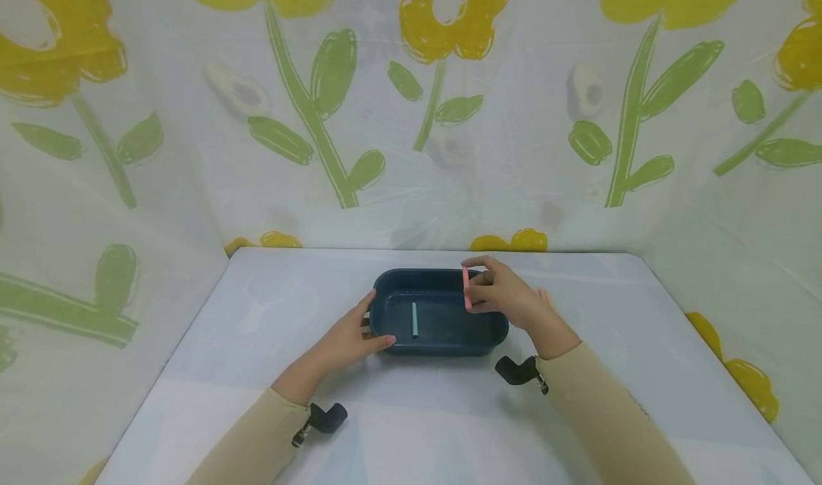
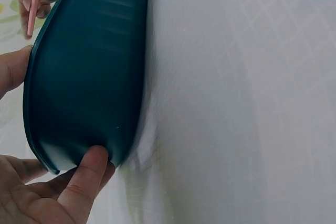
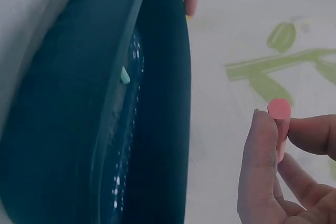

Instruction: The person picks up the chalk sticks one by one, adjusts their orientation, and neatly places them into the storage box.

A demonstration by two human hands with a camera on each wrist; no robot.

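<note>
A dark teal plastic basin (image 1: pixel 439 346) stands on the table. Its left end is in the grip of my left hand (image 1: pixel 349 337), thumb at the front rim and fingers around the outer wall; the left wrist view shows fingertips pressed on that wall. Inside the basin, toward the left, lies a light green chalk stick (image 1: pixel 414 321). Above the basin's right part, my right hand (image 1: pixel 507 296) pinches a pink chalk stick (image 1: pixel 467 289), held nearly upright. In the right wrist view, the flat round end of the pink chalk faces the camera between thumb and fingers.
A small pink thing (image 1: pixel 544 296) shows just behind the right wrist, mostly hidden. The white table (image 1: pixel 289 285) ends at a flower-printed curtain (image 1: pixel 488 185) at the back and sides. Black camera mounts hang at both wrists.
</note>
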